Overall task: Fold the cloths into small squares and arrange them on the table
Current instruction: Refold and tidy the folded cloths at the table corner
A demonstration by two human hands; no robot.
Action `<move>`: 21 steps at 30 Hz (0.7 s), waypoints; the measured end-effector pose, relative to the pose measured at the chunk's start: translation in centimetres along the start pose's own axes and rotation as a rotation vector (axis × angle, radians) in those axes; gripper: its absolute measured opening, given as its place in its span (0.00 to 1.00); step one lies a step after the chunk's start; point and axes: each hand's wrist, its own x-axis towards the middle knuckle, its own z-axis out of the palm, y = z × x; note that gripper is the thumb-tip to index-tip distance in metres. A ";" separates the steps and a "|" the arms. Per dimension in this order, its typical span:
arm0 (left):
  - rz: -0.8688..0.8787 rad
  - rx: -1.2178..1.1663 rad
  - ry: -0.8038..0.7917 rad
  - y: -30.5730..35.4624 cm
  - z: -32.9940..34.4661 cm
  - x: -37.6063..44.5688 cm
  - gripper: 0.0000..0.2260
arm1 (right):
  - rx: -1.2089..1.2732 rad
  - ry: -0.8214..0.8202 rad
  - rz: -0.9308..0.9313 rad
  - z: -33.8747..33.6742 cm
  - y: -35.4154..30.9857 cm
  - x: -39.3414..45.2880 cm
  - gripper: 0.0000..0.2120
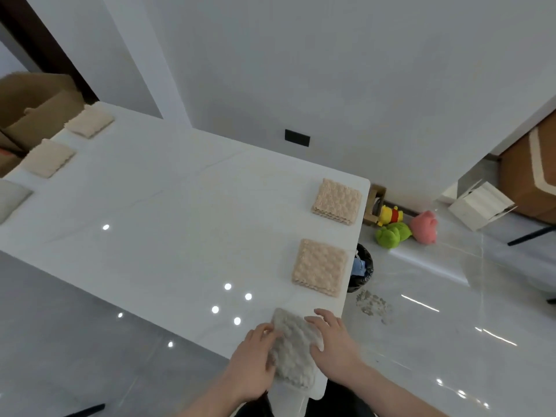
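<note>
At the table's [168,206] near right corner, a folded grey cloth [293,349] lies close to the edge. Left hand [251,361] pinches its left side, fingers curled; right hand [334,338] presses flat, fingers relaxed. Risk: a nudge outward could tip it off the corner, or lifting the hands could let folds spring. Two beige squares [320,267] sit beyond. Left thumb hidden; far-left cloths blurred.
</note>
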 end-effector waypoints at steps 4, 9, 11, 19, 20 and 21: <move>0.103 0.074 -0.070 -0.6 0.3 -1.8 0.31 | -0.022 0.006 0.038 4.9 -1.0 -4.1 0.31; 0.041 0.235 -0.279 -0.4 0.2 -1.8 0.37 | -0.070 -0.126 0.138 6.4 -1.1 -5.7 0.37; 0.001 0.259 -0.319 -0.4 0.1 -1.3 0.37 | -0.080 -0.161 0.145 6.4 -0.8 -5.6 0.39; 0.042 0.290 -0.180 2.3 -1.0 1.1 0.31 | -0.016 -0.199 0.133 4.3 -0.2 -4.0 0.33; 0.004 0.290 -0.208 2.4 -1.0 1.4 0.31 | -0.005 -0.186 0.124 3.6 0.0 -3.6 0.32; -0.046 0.283 -0.237 2.3 -1.0 1.6 0.32 | 0.007 -0.169 0.115 2.8 0.2 -3.3 0.30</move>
